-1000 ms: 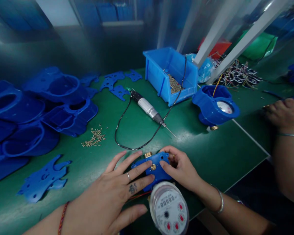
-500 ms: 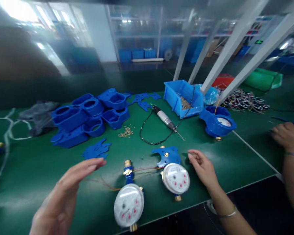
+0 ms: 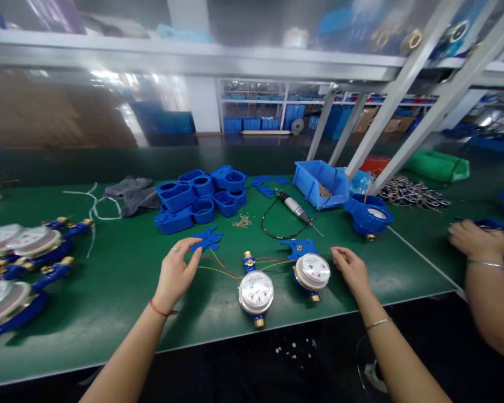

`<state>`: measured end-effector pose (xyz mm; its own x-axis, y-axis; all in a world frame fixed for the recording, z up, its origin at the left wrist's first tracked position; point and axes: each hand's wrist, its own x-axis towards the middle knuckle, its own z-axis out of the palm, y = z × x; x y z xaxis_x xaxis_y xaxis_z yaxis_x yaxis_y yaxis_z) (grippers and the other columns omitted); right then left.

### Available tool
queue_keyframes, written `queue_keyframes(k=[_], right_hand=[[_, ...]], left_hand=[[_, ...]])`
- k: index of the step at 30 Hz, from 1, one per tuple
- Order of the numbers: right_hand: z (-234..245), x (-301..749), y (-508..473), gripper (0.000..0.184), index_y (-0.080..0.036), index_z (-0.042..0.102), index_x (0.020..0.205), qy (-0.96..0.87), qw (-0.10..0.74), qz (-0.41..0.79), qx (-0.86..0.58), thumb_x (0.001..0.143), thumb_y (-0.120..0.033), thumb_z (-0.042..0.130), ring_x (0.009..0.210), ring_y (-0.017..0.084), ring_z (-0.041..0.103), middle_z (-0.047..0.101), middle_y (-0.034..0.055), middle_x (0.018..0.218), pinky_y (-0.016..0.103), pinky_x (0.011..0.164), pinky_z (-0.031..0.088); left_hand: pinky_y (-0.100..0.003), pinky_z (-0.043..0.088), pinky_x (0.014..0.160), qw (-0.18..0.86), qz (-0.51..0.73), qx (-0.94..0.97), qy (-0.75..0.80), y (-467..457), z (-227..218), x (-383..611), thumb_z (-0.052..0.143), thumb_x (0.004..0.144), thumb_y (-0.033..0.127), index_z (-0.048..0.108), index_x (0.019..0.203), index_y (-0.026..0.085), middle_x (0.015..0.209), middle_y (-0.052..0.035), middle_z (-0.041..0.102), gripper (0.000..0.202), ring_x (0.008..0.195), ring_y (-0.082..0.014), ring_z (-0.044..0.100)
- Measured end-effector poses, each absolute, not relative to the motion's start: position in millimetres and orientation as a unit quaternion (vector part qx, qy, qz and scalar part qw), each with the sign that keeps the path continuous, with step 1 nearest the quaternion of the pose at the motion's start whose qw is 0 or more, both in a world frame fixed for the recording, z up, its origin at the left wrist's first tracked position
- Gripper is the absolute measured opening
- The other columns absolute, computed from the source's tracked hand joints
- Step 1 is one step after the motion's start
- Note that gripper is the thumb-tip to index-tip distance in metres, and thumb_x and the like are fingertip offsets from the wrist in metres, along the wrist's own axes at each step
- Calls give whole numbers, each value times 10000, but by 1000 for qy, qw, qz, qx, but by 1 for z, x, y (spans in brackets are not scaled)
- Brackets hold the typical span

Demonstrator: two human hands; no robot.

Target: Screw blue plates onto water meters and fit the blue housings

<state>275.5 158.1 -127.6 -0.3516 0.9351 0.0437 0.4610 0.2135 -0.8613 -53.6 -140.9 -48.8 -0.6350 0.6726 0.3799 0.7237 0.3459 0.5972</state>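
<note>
Green surface (image 3: 109, 302), mid-frame: left hand (image 3: 176, 274) spread wide, empty, just beside flat blue plastic plate (image 3: 208, 239); right hand (image 3: 350, 270) loosely open, empty, beside round white-dialled water meter (image 3: 313, 272), laid face-up so dial reads.

free: bare mat (image 3: 109, 291) front-left | blocked: water meters (image 3: 256, 291), wires (image 3: 212, 270) centre
</note>
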Motion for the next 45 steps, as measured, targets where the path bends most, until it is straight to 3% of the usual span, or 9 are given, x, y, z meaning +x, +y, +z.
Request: queue_keyframes(k=[6, 15, 24, 27, 30, 34, 36, 39, 45], right_hand=[[-101, 266, 161, 275, -127, 578, 1054, -758, 275, 327, -493, 918, -361, 526, 795, 139, 608, 613, 50, 962, 315, 701, 536], [-47, 126, 233, 376, -161, 518, 1221, -869, 166, 148, -441, 897, -347, 560, 1087, 234, 549, 525, 103, 1246, 455, 904, 482], [-68, 67, 272, 312, -144, 557, 1140, -884, 37, 86, -458, 903, -347, 553, 955, 188, 600, 587, 80, 1118, 393, 817, 525], [-50, 84, 268, 383, -80, 537, 1157, -896, 83, 74, -431, 877, -338, 586, 949, 238, 615, 616, 148, 1055, 417, 830, 513], [-19, 111, 260, 550, -59, 395, 1306, -893, 191, 51, -403, 883, -374, 550, 1108, 319, 550, 557, 226, 1187, 481, 919, 454], [22, 136, 249, 422, -241, 496, 1214, -763, 594, 108, -231, 831, -384, 602, 994, 259, 602, 606, 86, 1086, 477, 890, 468], [38, 136, 242, 389, -295, 551, 1145, -658, 718, 205, -100, 769, -299, 649, 916, 213, 617, 615, 26, 992, 449, 872, 474], [48, 128, 229, 457, -281, 608, 1070, -586, 737, 334, -32, 626, -187, 661, 738, 174, 578, 593, -9, 791, 390, 801, 481], [19, 91, 205, 222, -222, 644, 830, -509, 568, 643, -71, 613, -255, 614, 504, 93, 450, 507, -56, 549, 276, 599, 473]], left_hand=[[-335, 537, 750, 34, -399, -425, -812, -136, -46, -64, 437, 866, 491, 611, 984, 189, 1011, -96, 685, 368, 885, -245, 663], [-354, 551, 791, 142, -404, -498, -754, -92, -98, -71, 435, 914, 379, 630, 919, 184, 887, -77, 700, 276, 824, -218, 677], [-414, 543, 816, 103, -344, -549, -755, -33, -109, -74, 449, 905, 241, 673, 910, 181, 924, -97, 698, 231, 854, -241, 658], [-465, 508, 908, 75, -324, -556, -762, -21, -113, -72, 455, 905, 239, 644, 1059, 136, 1110, -150, 659, 265, 1017, -289, 624], [-461, 454, 1000, 42, -322, -567, -757, -5, -114, -71, 466, 911, 268, 528, 1247, 111, 1293, -179, 548, 376, 1181, -292, 534], [-478, 385, 1062, 8, -337, -576, -745, 18, -117, -78, 499, 900, 322, 452, 1316, 154, 1360, -164, 484, 450, 1268, -288, 452], [-496, 379, 1060, -3, -346, -570, -745, 25, -121, -82, 497, 900, 335, 424, 1330, 146, 1363, -184, 471, 475, 1274, -298, 443], [-516, 377, 1054, -19, -358, -560, -747, 30, -131, -85, 509, 889, 343, 382, 1349, 116, 1361, -214, 462, 528, 1281, -315, 432], [-498, 358, 1073, -51, -381, -554, -738, 30, -137, -81, 563, 842, 302, 347, 1373, 155, 1372, -180, 469, 592, 1291, -289, 428]])
